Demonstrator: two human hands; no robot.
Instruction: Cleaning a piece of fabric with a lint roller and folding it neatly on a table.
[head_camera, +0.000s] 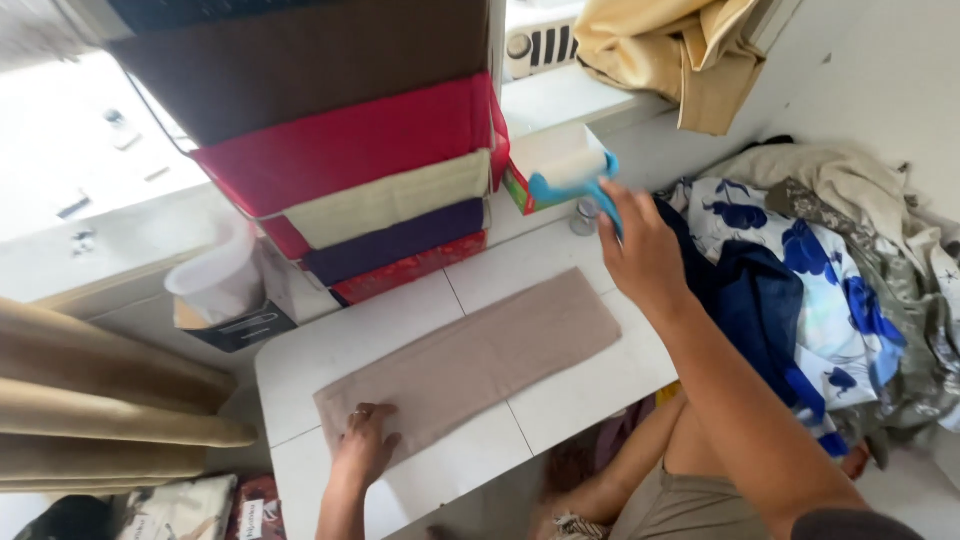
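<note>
Left hand (362, 440) lies flat, pinning a folded taupe cloth (470, 362) on the white worktop (590, 385), while the right hand (640, 255) grips a blue-handled lint roller (572, 172) raised above the cloth's far end.

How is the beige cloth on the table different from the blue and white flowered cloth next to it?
The beige cloth is plain, folded into a long flat strip and pinned by the left hand on the white table. The flowered cloth is patterned, crumpled in a heap and lies beside the table, untouched. The right hand holds a blue lint roller above. Both are fabric.
</note>
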